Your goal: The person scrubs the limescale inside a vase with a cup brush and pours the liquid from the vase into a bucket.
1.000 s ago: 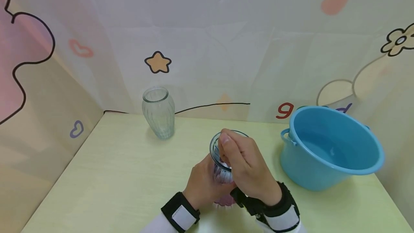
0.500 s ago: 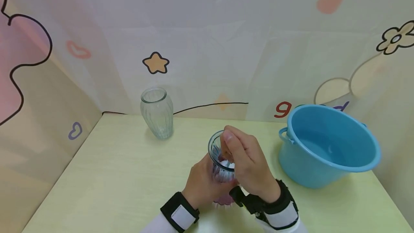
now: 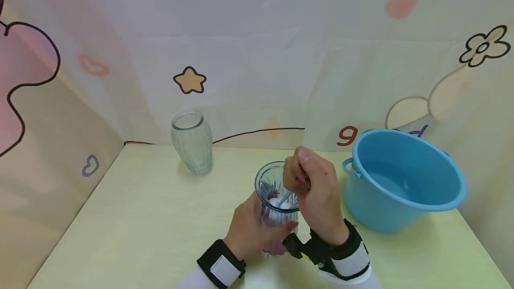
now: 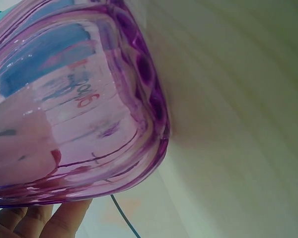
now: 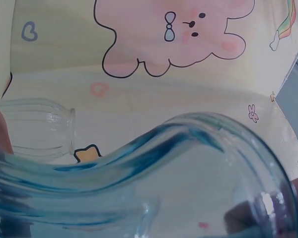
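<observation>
My left hand grips a ribbed glass vase, tinted blue at the mouth and purple toward the base. The vase stands on the table. In the left wrist view its purple lower part fills much of the picture, with left fingers below. Over the vase's mouth, my right hand holds a slim light-blue handle in curled fingers. That handle slants down inside to something white, whose kind I cannot tell. The right wrist view shows the bluish rim up close.
A clear ribbed glass vase stands upright at the back left of the pale table. To the right is a light-blue plastic bucket with a side handle. A printed cloth backdrop rises behind the table.
My right hand has moved up and to the right, so more of the vase's mouth and the light-blue handle shows. The left hand keeps its grip. The head view has shifted slightly.
</observation>
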The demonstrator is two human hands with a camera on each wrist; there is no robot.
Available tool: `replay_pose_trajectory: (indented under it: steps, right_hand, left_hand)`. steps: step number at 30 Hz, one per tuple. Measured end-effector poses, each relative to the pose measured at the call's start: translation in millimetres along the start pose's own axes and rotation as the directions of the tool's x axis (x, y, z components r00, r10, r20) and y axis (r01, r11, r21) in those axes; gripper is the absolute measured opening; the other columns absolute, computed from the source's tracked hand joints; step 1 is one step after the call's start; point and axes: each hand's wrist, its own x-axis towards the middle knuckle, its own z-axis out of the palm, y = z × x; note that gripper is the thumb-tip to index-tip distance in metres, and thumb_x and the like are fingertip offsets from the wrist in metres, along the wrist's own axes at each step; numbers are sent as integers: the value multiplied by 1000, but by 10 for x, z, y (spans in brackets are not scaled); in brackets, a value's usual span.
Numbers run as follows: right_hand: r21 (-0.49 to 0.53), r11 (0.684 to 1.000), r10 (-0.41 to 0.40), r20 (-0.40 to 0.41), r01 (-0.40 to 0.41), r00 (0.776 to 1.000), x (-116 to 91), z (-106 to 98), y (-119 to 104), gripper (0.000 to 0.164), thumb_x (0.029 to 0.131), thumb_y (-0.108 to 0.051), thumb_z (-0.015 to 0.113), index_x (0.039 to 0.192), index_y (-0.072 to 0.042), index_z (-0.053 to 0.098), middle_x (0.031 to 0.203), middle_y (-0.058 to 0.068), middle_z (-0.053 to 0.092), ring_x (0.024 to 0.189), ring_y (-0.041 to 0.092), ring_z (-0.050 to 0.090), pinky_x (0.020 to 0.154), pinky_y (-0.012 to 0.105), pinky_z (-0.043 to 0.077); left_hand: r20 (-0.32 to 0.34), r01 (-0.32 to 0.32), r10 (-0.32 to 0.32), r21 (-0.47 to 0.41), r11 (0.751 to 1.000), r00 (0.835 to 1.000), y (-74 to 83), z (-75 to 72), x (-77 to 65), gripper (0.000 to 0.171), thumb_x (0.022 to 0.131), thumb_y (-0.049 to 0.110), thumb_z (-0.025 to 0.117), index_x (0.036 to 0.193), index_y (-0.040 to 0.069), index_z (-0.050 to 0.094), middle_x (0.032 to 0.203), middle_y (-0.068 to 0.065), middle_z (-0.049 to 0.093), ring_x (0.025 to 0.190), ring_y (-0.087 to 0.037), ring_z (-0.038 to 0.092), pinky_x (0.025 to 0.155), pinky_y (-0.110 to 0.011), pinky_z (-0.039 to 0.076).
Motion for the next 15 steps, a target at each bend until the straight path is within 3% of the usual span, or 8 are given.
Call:
replay_pose_trajectory:
  steps: [12,15]
  right_hand:
    - [46,999,-18,-106,23,994,-37,0,-93,41,109,-18,30,69,-9,31,58,2,24,48,17,28,44,33,23]
    - [80,995,-56,-116,65,992,-49,-25,-127,41,109,-19,31,69,-9,31,58,1,24,48,16,28,44,32,22]
  left_hand:
    - [14,18,-18,-9,1000,1000,20,-9,2,81,77,60,85,139,25,47,123,5,70,104,-11,69,92,-36,60]
    - [7,7,-7,-14,1000,1000,23,-9,3,81,76,60,85,138,25,48,121,6,70,102,-10,69,90,-35,60]
